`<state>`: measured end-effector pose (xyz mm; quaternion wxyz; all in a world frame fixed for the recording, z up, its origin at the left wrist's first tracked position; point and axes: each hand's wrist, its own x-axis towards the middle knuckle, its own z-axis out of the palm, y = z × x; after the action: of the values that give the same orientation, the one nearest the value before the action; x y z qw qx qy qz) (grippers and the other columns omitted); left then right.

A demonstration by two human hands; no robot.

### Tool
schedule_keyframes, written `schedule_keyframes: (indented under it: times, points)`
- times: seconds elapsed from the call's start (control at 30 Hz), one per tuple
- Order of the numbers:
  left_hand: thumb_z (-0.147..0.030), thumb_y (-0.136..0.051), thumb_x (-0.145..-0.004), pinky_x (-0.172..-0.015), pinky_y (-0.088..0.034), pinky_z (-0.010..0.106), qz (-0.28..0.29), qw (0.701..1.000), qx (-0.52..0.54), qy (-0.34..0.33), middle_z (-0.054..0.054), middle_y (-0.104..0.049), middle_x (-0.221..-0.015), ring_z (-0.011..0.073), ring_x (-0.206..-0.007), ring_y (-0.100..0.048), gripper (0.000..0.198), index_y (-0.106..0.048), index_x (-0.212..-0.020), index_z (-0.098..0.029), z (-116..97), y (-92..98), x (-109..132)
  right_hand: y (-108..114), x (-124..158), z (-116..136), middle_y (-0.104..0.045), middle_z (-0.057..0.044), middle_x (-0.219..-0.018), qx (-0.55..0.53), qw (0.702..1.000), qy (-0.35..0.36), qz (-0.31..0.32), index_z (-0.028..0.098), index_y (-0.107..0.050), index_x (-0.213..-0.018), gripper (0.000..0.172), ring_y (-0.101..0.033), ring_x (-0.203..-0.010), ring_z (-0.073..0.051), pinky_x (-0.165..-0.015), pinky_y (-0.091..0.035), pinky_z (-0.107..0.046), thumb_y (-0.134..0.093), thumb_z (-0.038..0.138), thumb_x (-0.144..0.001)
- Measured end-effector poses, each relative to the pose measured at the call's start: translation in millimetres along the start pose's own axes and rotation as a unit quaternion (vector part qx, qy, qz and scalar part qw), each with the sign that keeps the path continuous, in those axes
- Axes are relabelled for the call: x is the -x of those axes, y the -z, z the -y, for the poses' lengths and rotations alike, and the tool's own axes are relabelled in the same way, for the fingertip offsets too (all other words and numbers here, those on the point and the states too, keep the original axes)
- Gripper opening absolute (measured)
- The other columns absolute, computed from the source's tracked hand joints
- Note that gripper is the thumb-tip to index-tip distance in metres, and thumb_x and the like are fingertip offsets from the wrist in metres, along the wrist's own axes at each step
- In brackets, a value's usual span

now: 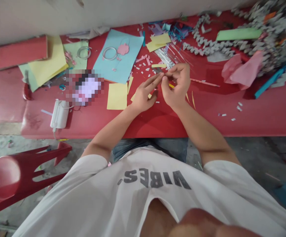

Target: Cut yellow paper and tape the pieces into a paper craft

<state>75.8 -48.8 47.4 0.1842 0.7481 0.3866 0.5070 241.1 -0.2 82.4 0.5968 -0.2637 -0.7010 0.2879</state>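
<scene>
In the head view, the left hand (pixel 144 95) and the right hand (pixel 177 87) meet above the red table (pixel 231 126), fingers curled, tips touching; whether they grip anything is too small to tell. A yellow paper strip (pixel 159 65) lies crosswise just beyond the fingertips, slightly nearer the right hand. The white shirt (pixel 155 197) reads "VIBES" upside down.
</scene>
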Motion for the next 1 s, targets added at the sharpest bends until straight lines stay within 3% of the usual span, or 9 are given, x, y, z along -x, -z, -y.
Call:
schedule_keyframes:
  times: [0.23, 0.33, 0.53, 0.67, 0.77, 0.87, 0.93, 1.0]
  points:
    - [-0.065, -0.048, -0.109, -0.127, -0.044, 0.059, -0.007, 1.0, -0.001, 0.006, 0.007, -0.054, -0.167, 0.0393, -0.152, -0.055, 0.063, -0.049, -0.165, -0.036, 11, 2.5, 3, -3, -2, -4, -0.062, 0.003, -0.083, 0.026, 0.999, 0.019, -0.009, 0.03, -0.048, -0.118, 0.045, -0.066, -0.067, -0.019, -0.067, -0.06, -0.04, -0.051, 0.074, -0.11]
    - [-0.065, -0.052, -0.108, -0.122, -0.051, 0.057, -0.019, 0.999, 0.035, 0.005, 0.007, -0.057, -0.164, 0.0372, -0.145, -0.062, 0.062, -0.051, -0.164, -0.036, 9, 2.0, 1, -4, -3, -9, -0.061, 0.004, -0.081, 0.012, 0.999, 0.03, -0.006, 0.03, -0.046, -0.12, 0.044, -0.065, -0.065, -0.019, -0.066, -0.058, -0.04, -0.051, 0.072, -0.11]
    - [-0.066, -0.067, -0.1, -0.103, -0.061, 0.053, -0.036, 0.99, 0.129, 0.038, 0.008, -0.068, -0.148, 0.0299, -0.111, -0.078, 0.066, -0.059, -0.158, -0.035, 3, 1.3, -2, -5, -2, -12, -0.066, 0.001, -0.092, -0.003, 1.0, 0.028, 0.01, 0.03, -0.043, -0.128, 0.042, -0.073, -0.075, -0.022, -0.073, -0.061, -0.045, -0.05, 0.069, -0.112]
    - [-0.066, -0.075, -0.094, -0.089, -0.064, 0.046, -0.046, 0.981, 0.176, 0.061, 0.005, -0.071, -0.143, 0.022, -0.09, -0.078, 0.067, -0.065, -0.152, -0.037, 8, -2.4, -1, -7, 1, -13, -0.066, 0.0, -0.093, 0.019, 1.0, 0.02, 0.004, 0.03, -0.042, -0.131, 0.041, -0.073, -0.078, -0.023, -0.077, -0.063, -0.048, -0.047, 0.066, -0.114]
    - [-0.066, -0.083, -0.087, -0.087, -0.064, 0.043, -0.06, 0.966, 0.231, 0.101, 0.005, -0.072, -0.143, 0.0242, -0.097, -0.078, 0.068, -0.069, -0.147, -0.037, 13, -5.2, -2, -8, 3, -22, -0.068, -0.002, -0.097, 0.049, 0.999, 0.01, 0.004, 0.028, -0.041, -0.135, 0.04, -0.074, -0.081, -0.024, -0.081, -0.064, -0.05, -0.046, 0.063, -0.115]
    - [-0.064, -0.087, -0.085, -0.093, -0.063, 0.044, -0.091, 0.947, 0.27, 0.147, 0.006, -0.071, -0.145, 0.0327, -0.122, -0.075, 0.069, -0.069, -0.143, -0.033, 14, -2.5, -6, -5, 1, -37, -0.07, -0.004, -0.1, 0.098, 0.995, -0.007, 0.023, 0.026, -0.048, -0.133, 0.038, -0.074, -0.085, -0.025, -0.085, -0.064, -0.05, -0.045, 0.06, -0.115]
    - [-0.062, -0.087, -0.084, -0.095, -0.062, 0.044, -0.11, 0.937, 0.289, 0.162, 0.006, -0.071, -0.145, 0.0345, -0.13, -0.071, 0.065, -0.07, -0.139, -0.032, 13, 3.0, -9, 0, -2, -46, -0.073, -0.007, -0.103, 0.141, 0.987, -0.01, 0.073, 0.025, -0.057, -0.129, 0.036, -0.075, -0.09, -0.028, -0.09, -0.064, -0.052, -0.047, 0.056, -0.114]
    - [-0.059, -0.083, -0.088, -0.098, -0.061, 0.045, -0.118, 0.929, 0.303, 0.174, 0.003, -0.072, -0.146, 0.0303, -0.121, -0.074, 0.054, -0.072, -0.134, -0.034, 11, 9.7, -10, 5, -5, -54, -0.076, -0.01, -0.11, 0.176, 0.974, -0.009, 0.145, 0.024, -0.066, -0.124, 0.032, -0.076, -0.102, -0.033, -0.099, -0.062, -0.056, -0.051, 0.05, -0.112]
